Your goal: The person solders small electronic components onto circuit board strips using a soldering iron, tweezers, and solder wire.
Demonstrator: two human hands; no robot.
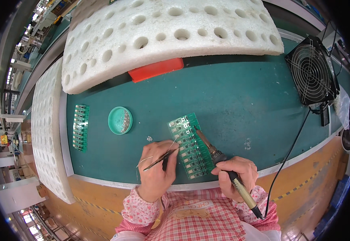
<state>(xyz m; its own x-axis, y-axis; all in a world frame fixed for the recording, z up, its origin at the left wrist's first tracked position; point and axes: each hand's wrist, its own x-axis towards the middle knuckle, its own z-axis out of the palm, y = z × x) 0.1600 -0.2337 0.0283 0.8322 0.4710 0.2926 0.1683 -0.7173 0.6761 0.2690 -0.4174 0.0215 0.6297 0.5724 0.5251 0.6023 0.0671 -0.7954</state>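
A green panel of small circuit boards [193,154] lies on the green mat in front of me, slightly slanted. My right hand [239,170] is closed around the handle of a soldering iron [219,156]; its tip is over the panel's upper right part. My left hand [155,170] is closed on dark tweezers [159,160], beside the panel's left edge. A thin silvery wire [146,159], which looks like solder, also runs through this hand toward the panel. Whether the iron's tip touches the board I cannot tell.
A round green dish [112,120] holds small metallic parts. Another board panel [80,128] lies at the left. White foam blocks with holes [171,26] span the back, a red tray [157,70] partly beneath. A black fan [311,72] stands at right; the iron's cord [289,154] trails nearby.
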